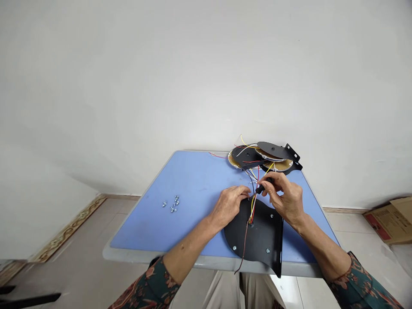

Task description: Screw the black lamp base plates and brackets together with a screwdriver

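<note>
Left of the left hand, a small cluster of silver screws (172,204) lies on the pale blue rectangular tabletop (144,223), well apart from the hand. The left hand (229,206) is half closed, its fingers curled at the top edge of a rounded black sheet-metal plate (257,236); whether it truly grips the plate, I cannot tell. Just beside it, a bundle of red, yellow and dark wires (252,206) rises from a hole in the plate, while a thin brown wire (243,253) trails past the table edge. The right hand (285,197) is closed in a pinch on a small black cylindrical part (264,185). Beyond that hand sits a heap of black plates and gold-backed discs (260,156), joined to the wire bundle. A hard pull could strain the wires at the hole, and because the plate overhangs the table edge, a slip could tip it off.
</note>
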A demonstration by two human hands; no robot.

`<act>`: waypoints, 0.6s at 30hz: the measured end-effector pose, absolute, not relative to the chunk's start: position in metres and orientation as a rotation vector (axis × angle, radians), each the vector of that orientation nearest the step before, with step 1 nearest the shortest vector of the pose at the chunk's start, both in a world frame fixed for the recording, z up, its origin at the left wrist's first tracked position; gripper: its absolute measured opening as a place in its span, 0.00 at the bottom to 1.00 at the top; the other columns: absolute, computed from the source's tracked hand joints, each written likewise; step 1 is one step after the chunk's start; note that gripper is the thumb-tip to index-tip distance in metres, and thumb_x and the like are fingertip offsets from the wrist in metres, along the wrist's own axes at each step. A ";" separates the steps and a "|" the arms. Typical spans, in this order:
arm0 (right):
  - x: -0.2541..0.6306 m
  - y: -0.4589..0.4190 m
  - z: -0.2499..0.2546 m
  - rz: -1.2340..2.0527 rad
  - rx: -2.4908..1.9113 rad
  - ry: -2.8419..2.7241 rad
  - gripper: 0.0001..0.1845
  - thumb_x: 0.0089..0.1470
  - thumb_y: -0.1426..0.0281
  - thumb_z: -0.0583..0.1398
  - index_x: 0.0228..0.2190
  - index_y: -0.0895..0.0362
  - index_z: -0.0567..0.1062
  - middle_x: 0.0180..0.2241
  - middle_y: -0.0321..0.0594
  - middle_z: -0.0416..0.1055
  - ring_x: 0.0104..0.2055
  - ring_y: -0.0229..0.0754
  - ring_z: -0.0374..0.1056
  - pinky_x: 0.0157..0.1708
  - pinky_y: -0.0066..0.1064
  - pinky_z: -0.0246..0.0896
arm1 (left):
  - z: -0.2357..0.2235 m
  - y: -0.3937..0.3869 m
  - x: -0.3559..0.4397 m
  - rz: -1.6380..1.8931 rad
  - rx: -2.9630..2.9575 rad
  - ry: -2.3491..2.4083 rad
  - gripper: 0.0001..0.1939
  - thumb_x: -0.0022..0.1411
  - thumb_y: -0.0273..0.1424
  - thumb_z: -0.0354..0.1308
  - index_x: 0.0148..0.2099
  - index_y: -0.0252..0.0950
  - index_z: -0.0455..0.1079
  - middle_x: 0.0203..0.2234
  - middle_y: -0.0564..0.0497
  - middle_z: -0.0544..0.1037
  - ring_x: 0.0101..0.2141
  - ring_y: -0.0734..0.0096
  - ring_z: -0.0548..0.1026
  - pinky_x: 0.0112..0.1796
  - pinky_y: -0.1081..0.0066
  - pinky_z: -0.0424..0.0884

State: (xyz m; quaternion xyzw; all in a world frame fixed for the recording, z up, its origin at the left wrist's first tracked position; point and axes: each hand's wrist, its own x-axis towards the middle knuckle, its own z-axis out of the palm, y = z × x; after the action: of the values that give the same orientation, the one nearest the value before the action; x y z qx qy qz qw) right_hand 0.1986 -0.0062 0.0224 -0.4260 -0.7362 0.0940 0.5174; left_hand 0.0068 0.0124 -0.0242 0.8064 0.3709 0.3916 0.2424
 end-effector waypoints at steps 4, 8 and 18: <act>0.197 -0.007 0.022 -0.018 -1.001 -1.827 0.04 0.65 0.68 0.59 0.39 0.56 0.72 0.23 0.32 0.76 0.17 0.31 0.69 0.18 0.22 0.62 | -0.023 0.013 0.008 1.084 2.261 1.050 0.12 0.69 0.22 0.50 0.40 0.37 0.75 0.33 0.51 0.82 0.36 0.70 0.79 0.43 0.70 0.75; 0.195 -0.009 0.023 -0.152 -0.951 -1.872 0.03 0.65 0.70 0.59 0.40 0.56 0.72 0.25 0.34 0.79 0.17 0.30 0.69 0.19 0.23 0.61 | -0.023 0.013 0.007 1.112 2.255 1.015 0.12 0.68 0.21 0.51 0.42 0.37 0.75 0.34 0.51 0.82 0.37 0.70 0.80 0.42 0.70 0.75; 0.195 -0.011 0.023 -0.205 -0.880 -1.914 0.02 0.65 0.71 0.59 0.40 0.55 0.72 0.28 0.35 0.80 0.19 0.31 0.72 0.21 0.23 0.62 | -0.026 0.014 0.007 1.094 2.228 1.001 0.12 0.67 0.20 0.53 0.47 0.37 0.74 0.35 0.51 0.82 0.38 0.69 0.80 0.44 0.69 0.75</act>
State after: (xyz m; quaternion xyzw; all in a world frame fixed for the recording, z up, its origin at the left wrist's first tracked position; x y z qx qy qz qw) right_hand 0.1954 -0.0107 0.0232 -0.3623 -0.7882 -0.0845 0.4902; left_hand 0.0071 0.0140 -0.0257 0.8101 0.3640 0.3977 0.2304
